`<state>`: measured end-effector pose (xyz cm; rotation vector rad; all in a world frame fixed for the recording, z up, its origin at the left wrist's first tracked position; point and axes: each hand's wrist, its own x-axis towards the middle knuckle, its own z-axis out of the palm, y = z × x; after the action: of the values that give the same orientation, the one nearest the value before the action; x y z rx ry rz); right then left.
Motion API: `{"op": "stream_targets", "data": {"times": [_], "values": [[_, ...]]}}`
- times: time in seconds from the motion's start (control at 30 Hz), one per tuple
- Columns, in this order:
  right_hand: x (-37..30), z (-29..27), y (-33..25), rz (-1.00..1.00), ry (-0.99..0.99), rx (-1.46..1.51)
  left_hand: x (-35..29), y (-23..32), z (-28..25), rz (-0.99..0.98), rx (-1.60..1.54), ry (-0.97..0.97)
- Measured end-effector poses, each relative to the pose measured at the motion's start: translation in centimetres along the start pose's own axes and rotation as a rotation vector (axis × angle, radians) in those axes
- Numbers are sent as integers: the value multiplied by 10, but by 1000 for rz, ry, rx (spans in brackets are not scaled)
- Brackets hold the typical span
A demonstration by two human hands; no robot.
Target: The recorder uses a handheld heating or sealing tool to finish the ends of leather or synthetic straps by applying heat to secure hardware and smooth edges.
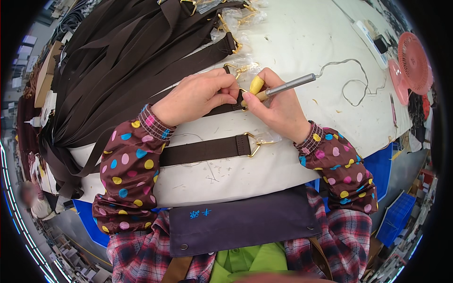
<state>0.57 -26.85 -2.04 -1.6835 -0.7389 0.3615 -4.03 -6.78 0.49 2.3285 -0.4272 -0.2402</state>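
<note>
My right hand (278,106) is closed round a corded soldering iron (293,84), held like a pen, with a grey metal barrel and a tan grip. A yellow finger cot (256,85) covers one of its fingertips. The iron's front end points down-left at a dark brown webbing strap (226,109); my fingers partly hide the tip. My left hand (200,94) pinches at that strap's end, beside gold-coloured hardware, and covers much of it. Nearer to me lies another brown strap (203,151), its stitched end looped through a gold metal ring (255,144).
Many brown straps (122,61) are heaped at the left, their gold hardware in clear plastic wrap (243,23). At the right are a pink fan (414,63), a white power strip (370,42) and the iron's looped cord (347,82). Blue bins (396,219) stand beyond the white table (330,127).
</note>
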Motion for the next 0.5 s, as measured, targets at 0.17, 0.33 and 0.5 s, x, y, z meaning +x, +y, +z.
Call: {"op": "stream_targets", "data": {"times": [0.17,0.33,0.5], "values": [[-1,1,-1,-30,12,28,-1,0,1,11,-74,41],[1,0,1,-35,62,60,-1,4,3,-302,-375,30],[2,0,-1,-26,56,9,-2,3,4,-284,-370,60]]}}
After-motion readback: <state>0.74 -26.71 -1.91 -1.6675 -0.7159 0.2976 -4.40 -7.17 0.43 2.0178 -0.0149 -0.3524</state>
